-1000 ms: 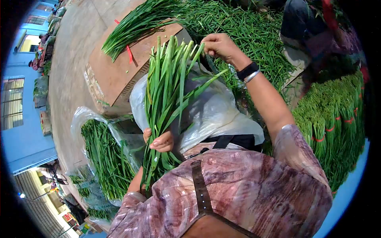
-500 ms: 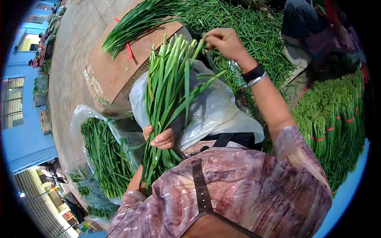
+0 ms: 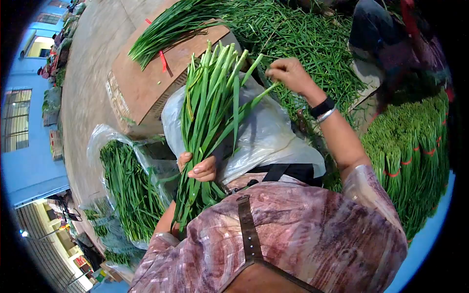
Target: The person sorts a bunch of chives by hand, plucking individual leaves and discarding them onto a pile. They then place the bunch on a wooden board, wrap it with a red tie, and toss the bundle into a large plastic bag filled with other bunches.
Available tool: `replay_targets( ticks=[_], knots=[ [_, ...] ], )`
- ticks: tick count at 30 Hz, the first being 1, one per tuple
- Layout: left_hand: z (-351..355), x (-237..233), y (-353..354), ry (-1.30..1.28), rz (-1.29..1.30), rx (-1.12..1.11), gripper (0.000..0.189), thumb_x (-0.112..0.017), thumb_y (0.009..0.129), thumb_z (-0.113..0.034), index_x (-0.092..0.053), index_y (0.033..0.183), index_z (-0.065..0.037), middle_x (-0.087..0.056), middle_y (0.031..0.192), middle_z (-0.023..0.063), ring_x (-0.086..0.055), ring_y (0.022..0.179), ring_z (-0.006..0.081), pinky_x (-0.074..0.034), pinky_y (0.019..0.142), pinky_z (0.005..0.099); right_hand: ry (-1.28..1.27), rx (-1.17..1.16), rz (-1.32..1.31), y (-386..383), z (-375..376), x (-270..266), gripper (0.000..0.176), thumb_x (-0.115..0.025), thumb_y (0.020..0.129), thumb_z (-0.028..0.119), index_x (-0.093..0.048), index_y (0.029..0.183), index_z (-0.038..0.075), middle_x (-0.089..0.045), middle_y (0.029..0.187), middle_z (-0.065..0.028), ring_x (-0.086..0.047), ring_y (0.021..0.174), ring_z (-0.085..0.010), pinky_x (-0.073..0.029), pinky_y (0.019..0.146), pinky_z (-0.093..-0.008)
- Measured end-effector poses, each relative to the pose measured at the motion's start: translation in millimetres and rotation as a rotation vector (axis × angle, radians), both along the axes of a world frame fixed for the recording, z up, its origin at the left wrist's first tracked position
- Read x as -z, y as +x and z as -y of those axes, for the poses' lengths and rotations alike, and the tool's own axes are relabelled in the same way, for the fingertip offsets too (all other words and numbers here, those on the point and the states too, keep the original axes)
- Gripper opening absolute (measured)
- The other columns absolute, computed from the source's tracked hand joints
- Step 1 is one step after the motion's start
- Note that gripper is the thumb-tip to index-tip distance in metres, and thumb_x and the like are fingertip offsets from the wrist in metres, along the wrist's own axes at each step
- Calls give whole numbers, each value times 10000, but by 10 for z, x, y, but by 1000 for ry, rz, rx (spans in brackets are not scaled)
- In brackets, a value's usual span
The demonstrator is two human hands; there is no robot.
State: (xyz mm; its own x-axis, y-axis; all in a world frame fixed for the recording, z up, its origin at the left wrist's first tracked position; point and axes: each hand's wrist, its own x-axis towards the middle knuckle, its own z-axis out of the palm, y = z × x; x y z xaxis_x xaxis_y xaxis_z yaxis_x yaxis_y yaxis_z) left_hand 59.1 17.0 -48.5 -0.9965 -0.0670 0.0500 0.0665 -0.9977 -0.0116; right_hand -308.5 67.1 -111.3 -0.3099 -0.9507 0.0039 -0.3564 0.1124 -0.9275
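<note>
My left hand (image 3: 198, 168) is closed around a bunch of garlic chives (image 3: 207, 105) with long flat green leaves. The pale cut ends point up and away from me, and the leaf tips hang down by my left forearm. One stalk (image 3: 261, 95) sticks out to the right, its end close under the fingers of my right hand (image 3: 290, 75). Those fingers are pinched together; whatever they hold is too small to make out. Beneath the bunch, a translucent plastic sheet (image 3: 266, 134) covers my lap.
A bundle of chives (image 3: 171, 34) with a red tie lies on a brown board-topped box (image 3: 139, 93). Loose green leaves (image 3: 303, 39) are heaped ahead. Red-banded bundles (image 3: 405, 156) stand at right. An open plastic bag (image 3: 100, 139) at left holds more greens (image 3: 129, 188).
My right hand has moved right and down, away from the cut ends of the bunch. One stalk now leans out further to the right. My left hand keeps its hold.
</note>
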Motion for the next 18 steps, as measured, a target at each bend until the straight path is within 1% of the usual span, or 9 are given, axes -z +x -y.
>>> replay_targets(
  ticks=[3,5,7,9,10,11,13,15,18],
  knots=[
    [55,21,-15,-58,-15,58,369,-506,897,-264,-446,1159,-12,-498,651,-14,-443,460,16,-328,454,183,230,306,-576,-366,-68,273,320,-679,798,292,-671,973,24,-682,859,-128,-659,815,-288,-513,710,-394],
    [-9,-95,-11,-39,98,-6,335,-511,893,-285,-478,1066,0,-493,636,-19,-442,465,16,-324,459,183,404,478,-757,-328,-180,-23,416,-705,772,341,-643,1060,46,-663,902,-197,-631,901,-373,-499,779,-485],
    [-11,-63,25,-27,151,28,319,-528,876,-311,-484,884,5,-474,598,-26,-439,464,19,-322,461,180,-126,611,-1056,-332,-183,-26,406,-719,778,274,-614,1063,6,-673,843,-170,-662,803,-318,-525,699,-438],
    [-26,-33,11,-39,142,41,326,-539,867,-314,-469,807,-1,-463,580,-31,-443,467,23,-320,463,181,-155,423,-253,-116,-157,-377,401,-717,785,225,-587,1077,-17,-669,789,-128,-659,712,-243,-526,628,-366],
    [-35,-19,13,-4,142,22,334,-544,861,-298,-483,911,27,-480,619,-5,-448,468,33,-322,471,184,-164,320,145,116,-141,-690,400,-717,788,200,-574,1084,-28,-668,762,-108,-658,667,-206,-527,593,-330],
    [-45,-77,-13,-3,188,10,341,-541,862,-293,-480,951,31,-485,636,7,-450,467,37,-324,472,187,-120,256,314,376,-156,-902,362,-706,795,161,-562,1064,-34,-654,717,-81,-623,582,-135,-496,522,-258],
    [-60,-240,-89,-5,274,-14,367,-534,863,-283,-474,1033,37,-493,669,30,-453,466,45,-327,474,192,-37,170,426,760,-91,-909,385,-751,743,164,-535,994,-32,-644,710,-96,-617,569,-153,-493,509,-289],
    [-39,-157,-86,-49,247,-1,394,-537,850,-257,-454,1105,33,-490,690,46,-453,471,51,-332,475,196,36,189,263,898,21,-698,391,-677,799,95,-474,1095,-61,-625,698,-99,-604,581,-139,-485,549,-262],
    [-71,-183,-70,-103,294,-30,418,-550,820,-220,-446,1135,35,-485,694,57,-449,480,57,-335,479,202,91,207,158,838,60,-582,341,-646,762,72,-514,1053,-50,-624,716,-85,-596,622,-145,-481,582,-288]
  ],
)
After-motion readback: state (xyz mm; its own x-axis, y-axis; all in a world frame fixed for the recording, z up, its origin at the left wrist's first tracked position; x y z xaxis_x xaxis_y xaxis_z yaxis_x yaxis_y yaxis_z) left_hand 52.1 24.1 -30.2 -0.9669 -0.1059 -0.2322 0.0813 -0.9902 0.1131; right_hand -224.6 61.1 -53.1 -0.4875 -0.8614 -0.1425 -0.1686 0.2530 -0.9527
